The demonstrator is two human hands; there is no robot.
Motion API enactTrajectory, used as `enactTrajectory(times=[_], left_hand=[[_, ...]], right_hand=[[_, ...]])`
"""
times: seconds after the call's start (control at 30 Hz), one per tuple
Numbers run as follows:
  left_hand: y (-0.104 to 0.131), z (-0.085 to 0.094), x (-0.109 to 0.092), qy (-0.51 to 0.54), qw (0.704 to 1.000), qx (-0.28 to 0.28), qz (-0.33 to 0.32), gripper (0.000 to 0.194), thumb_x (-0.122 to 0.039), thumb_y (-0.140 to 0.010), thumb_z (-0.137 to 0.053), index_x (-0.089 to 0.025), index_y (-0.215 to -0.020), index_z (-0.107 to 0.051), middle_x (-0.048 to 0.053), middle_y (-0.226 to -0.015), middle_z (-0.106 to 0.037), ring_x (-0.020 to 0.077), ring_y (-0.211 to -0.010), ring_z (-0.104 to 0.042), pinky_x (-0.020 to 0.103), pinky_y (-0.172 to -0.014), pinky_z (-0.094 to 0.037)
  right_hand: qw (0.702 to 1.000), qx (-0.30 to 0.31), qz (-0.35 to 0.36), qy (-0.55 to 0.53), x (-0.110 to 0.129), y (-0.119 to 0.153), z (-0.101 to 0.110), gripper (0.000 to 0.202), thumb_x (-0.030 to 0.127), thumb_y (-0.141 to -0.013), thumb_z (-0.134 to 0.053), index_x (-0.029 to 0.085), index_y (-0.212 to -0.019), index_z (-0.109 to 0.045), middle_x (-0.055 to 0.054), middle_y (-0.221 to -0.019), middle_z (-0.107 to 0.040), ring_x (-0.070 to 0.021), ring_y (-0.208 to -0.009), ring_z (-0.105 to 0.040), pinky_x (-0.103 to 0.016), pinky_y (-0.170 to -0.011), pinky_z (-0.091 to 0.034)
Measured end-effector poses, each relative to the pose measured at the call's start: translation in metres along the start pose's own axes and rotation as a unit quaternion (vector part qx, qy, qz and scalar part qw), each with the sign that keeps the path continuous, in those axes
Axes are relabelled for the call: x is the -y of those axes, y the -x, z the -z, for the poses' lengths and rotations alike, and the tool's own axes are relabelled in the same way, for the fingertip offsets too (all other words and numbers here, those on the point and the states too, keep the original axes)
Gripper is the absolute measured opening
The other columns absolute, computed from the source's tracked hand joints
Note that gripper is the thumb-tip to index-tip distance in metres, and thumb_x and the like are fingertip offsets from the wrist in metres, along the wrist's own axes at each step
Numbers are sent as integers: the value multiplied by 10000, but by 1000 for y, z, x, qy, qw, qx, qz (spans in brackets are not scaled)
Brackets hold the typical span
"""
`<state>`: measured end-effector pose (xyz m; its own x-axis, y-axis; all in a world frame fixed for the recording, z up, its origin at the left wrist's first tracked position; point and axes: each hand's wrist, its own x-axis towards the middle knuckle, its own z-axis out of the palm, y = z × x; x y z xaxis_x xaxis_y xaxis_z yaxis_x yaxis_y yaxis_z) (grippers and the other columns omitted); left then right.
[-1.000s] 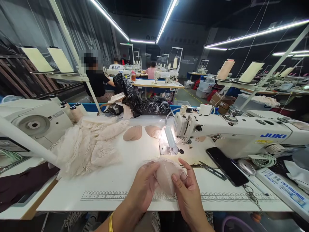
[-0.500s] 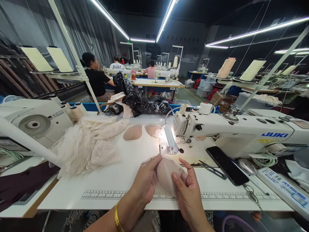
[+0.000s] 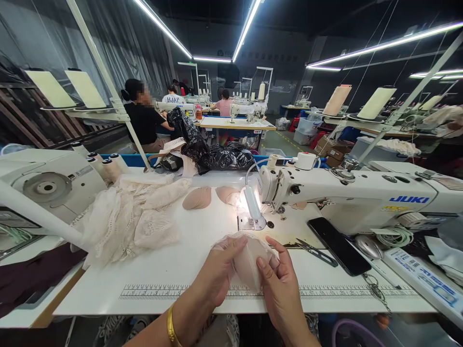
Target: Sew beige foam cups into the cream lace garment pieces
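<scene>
A pale beige cup-shaped piece with sheer, lacy fabric (image 3: 248,265) is held between both hands over the printed ruler near the table's front edge. On its left side, my left hand (image 3: 217,270) grips it, thumb lying on top. My right hand (image 3: 280,277) pinches the right side, with the thumb on the cup and the index finger raised. Just beyond is the needle area of a white sewing machine (image 3: 347,193), lit by a small lamp (image 3: 254,205). Two groups of tan pads (image 3: 197,198) lie behind, left of the needle.
Cream lace fabric (image 3: 144,212) is heaped at left. Thread snips (image 3: 318,253), a black phone (image 3: 338,246) and a keychain (image 3: 376,291) lie at right. A black plastic bag (image 3: 224,156) sits behind. People sit at machines farther back.
My left thumb has moved slightly right, farther over the cup. The right hand keeps nearly the same hold. The whole view has shifted slightly.
</scene>
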<state>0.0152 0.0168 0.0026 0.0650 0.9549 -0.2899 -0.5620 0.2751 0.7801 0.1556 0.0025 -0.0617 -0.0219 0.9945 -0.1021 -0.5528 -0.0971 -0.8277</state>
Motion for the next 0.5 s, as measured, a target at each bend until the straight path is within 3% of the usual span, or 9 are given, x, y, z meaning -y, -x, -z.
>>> enactTrajectory(times=[0.17,0.33,0.43,0.5], left_hand=[[1,4,-3,-41,998,26,28,494,-456,-639,-984,-114,-952,-813,132,-950,-785,251,-874,-696,322,-806,-530],[-6,13,-16,-22,999,28,4,388,-425,-715,-946,-142,-946,-816,121,-941,-781,234,-829,-695,310,-780,-548],[-3,17,-34,-80,990,118,19,393,-471,-788,-884,-148,-1004,-824,137,-950,-777,280,-879,-709,373,-851,-562],[0,18,-46,-179,959,219,4,356,-449,-823,-850,-177,-1051,-824,129,-964,-776,316,-918,-710,437,-903,-558]], right_hand=[[1000,10,-3,1,2,2,-4,763,475,-811,-892,339,-1426,-462,-57,-1167,-755,-264,-1011,-727,-421,-900,-590],[997,44,-3,65,6,17,-4,950,432,-788,-904,363,-1575,-375,21,-918,-698,-199,-862,-675,-340,-841,-536],[986,80,-2,143,14,14,13,938,392,-849,-859,383,-1620,-325,51,-832,-628,-173,-770,-628,-329,-798,-518],[964,117,40,237,28,0,26,839,360,-887,-820,377,-1603,-383,19,-884,-662,-200,-823,-646,-364,-834,-528]])
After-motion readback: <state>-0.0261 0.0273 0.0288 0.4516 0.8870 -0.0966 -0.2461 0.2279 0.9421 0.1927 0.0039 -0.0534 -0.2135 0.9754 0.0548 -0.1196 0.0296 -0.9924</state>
